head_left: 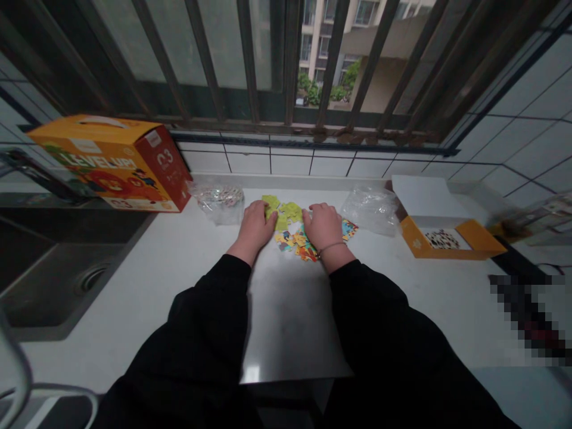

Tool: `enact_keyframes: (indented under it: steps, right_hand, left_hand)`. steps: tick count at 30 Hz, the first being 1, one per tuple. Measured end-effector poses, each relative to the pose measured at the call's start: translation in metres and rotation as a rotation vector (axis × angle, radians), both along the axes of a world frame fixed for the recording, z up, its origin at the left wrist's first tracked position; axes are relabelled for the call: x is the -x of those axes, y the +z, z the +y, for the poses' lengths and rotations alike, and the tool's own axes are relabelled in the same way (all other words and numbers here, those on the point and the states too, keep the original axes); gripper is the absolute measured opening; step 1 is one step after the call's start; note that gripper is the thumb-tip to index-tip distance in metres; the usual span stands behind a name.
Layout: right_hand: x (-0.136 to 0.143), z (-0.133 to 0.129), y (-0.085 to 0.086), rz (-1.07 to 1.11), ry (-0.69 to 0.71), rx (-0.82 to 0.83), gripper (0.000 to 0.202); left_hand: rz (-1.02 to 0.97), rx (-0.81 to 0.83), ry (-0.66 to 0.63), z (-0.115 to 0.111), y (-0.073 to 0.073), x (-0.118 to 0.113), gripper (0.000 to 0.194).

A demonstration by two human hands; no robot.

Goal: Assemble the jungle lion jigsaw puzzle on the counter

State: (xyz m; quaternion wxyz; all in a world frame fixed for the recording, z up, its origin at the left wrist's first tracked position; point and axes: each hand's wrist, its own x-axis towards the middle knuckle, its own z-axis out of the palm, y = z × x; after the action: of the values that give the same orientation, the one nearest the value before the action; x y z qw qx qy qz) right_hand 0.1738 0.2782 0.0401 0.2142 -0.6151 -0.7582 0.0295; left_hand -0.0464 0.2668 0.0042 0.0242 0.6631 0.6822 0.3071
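Fingers of the left hand [254,226] and right hand [323,227] bend around green jigsaw pieces [292,211] and multicoloured jigsaw pieces [308,252] on the white countertop [134,280]; whether they grip any, I cannot tell. Plastic bags [373,208] flank them, then the LEVEL UP! carton [111,167], left, and open yellow box [413,239], right.

Counted: one left hand [255,225] and one right hand [323,226]; one carry box [111,170] and one open box [482,239]. Clear plastic bags [370,210]: two. Sink [49,292]: one. Faucet [42,177]: one. Bracelet [331,245]: one. Puzzle pieces [290,210]: many, overlapping and partly covered; exact number cannot be determined.
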Motion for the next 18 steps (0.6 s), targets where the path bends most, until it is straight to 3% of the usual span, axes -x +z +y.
enact_keyframes:
  steps: [4, 6, 11, 18]
  right_hand:
    - [0.034, 0.016, 0.002, -0.068, -0.017, 0.121, 0.049]
    - [0.045, 0.021, 0.0, -0.078, -0.006, 0.153, 0.048]
    - [0.05, 0.03, -0.007, -0.033, -0.005, 0.192, 0.041]
    - [0.035, 0.046, -0.015, 0.235, 0.024, 0.228, 0.06]
  left_hand:
    - [0.064, 0.102, 0.088, 0.022, -0.003, 0.002, 0.085]
    - [0.082, 0.13, 0.08, 0.034, -0.005, 0.005, 0.095]
    - [0.12, 0.12, 0.001, 0.057, -0.008, 0.017, 0.091]
    - [-0.021, 0.09, -0.062, 0.067, -0.012, 0.024, 0.07]
